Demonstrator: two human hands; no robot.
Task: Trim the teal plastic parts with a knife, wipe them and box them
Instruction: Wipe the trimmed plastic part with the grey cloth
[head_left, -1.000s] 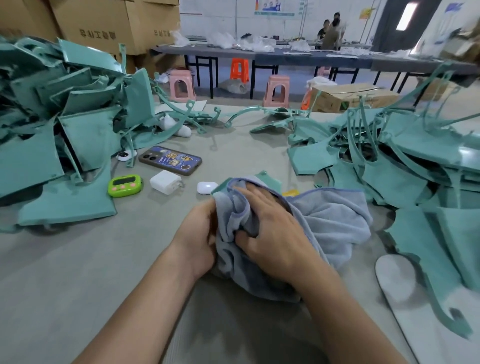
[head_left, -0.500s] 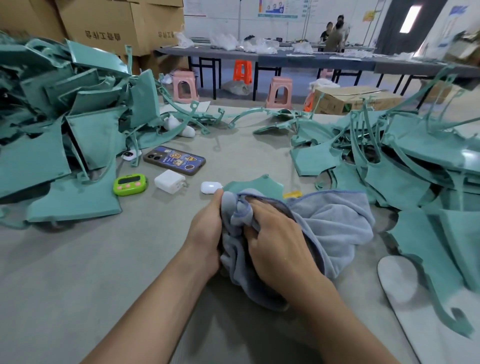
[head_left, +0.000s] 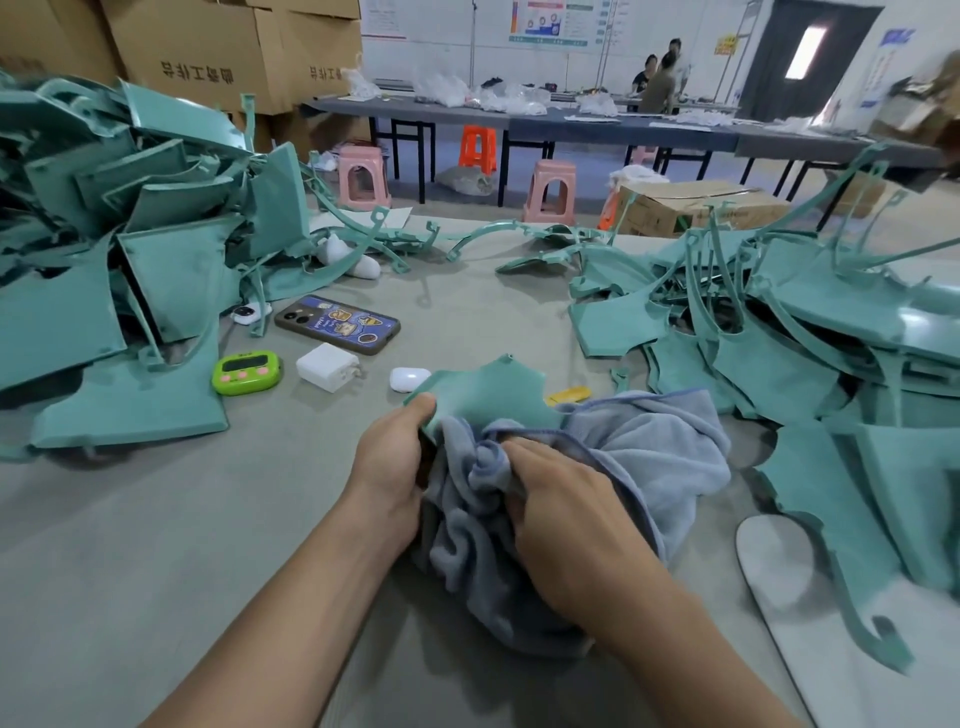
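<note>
Teal plastic edge is pinched between the left hand's (head_left: 389, 457) fingers (head_left: 422, 408). The right hand's (head_left: 566, 519) fingers (head_left: 519, 451) are curled into a grey-blue cloth (head_left: 654, 457), pressing it on the teal part (head_left: 483, 395) at desk (head_left: 156, 545) centre. At one o'clock, just beside the part, lies a yellow tool (head_left: 569, 396), perhaps the knife. Heaps of teal parts (head_left: 156, 249) sit at ten and three o'clock. I judge this piece mid-wipe, boxing not yet done, and most of the job left.
</note>
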